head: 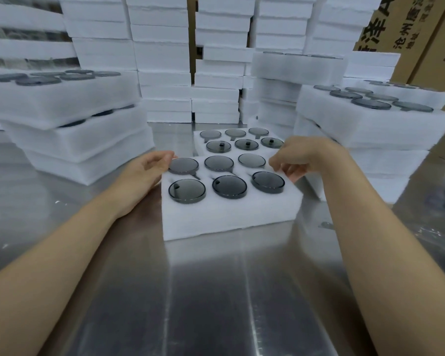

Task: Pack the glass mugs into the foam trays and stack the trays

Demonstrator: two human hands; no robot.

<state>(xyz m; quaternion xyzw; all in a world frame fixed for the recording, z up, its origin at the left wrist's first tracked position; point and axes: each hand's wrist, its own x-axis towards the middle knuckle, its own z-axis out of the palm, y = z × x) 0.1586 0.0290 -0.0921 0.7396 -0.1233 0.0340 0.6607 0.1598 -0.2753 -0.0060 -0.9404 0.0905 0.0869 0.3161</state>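
A white foam tray (229, 217) sits on the steel table in front of me, its round pockets filled with several smoky grey glass mugs (229, 186). My left hand (144, 170) grips the tray's left edge, fingertips by the far-left mug (183, 165). At the tray's far right corner my right hand (293, 160) curls its fingers over the foam edge. A second filled foam tray (198, 140) lies just behind the first.
Stacks of filled foam trays stand at left (70, 134) and right (375, 129). Tall piles of empty white foam (162, 60) line the back. Cardboard boxes (421, 34) rise at the far right. Bare steel table (216, 291) lies near me.
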